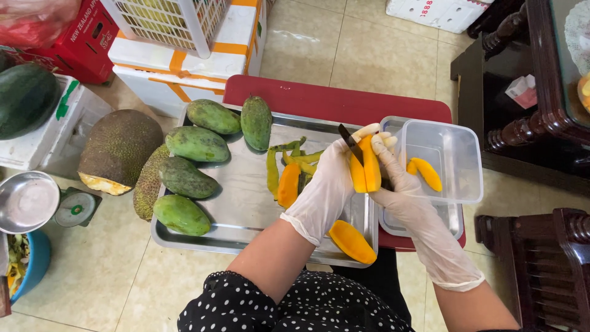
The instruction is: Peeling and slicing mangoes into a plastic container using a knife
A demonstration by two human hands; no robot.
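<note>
Both my hands wear thin white gloves and meet over the right end of a metal tray (184, 243). My left hand (322, 193) cups a peeled yellow mango piece (366, 167), cut into slices. My right hand (402, 190) grips a black-bladed knife (349, 141), its blade lying against the mango's far side, fingertips touching the fruit. On the tray lie green peel strips (287, 152), a peeled orange mango half (287, 184), another (351, 241) near the front rim, and several whole green mangoes (195, 144) at the left.
A clear plastic box (452, 154) holding two mango slices (425, 173) sits right of the tray on a red stool (332, 98). Jackfruits (117, 150), a watermelon (24, 98), a weighing scale (31, 200) and white foam boxes (203, 58) stand left. Dark wooden furniture (528, 123) stands right.
</note>
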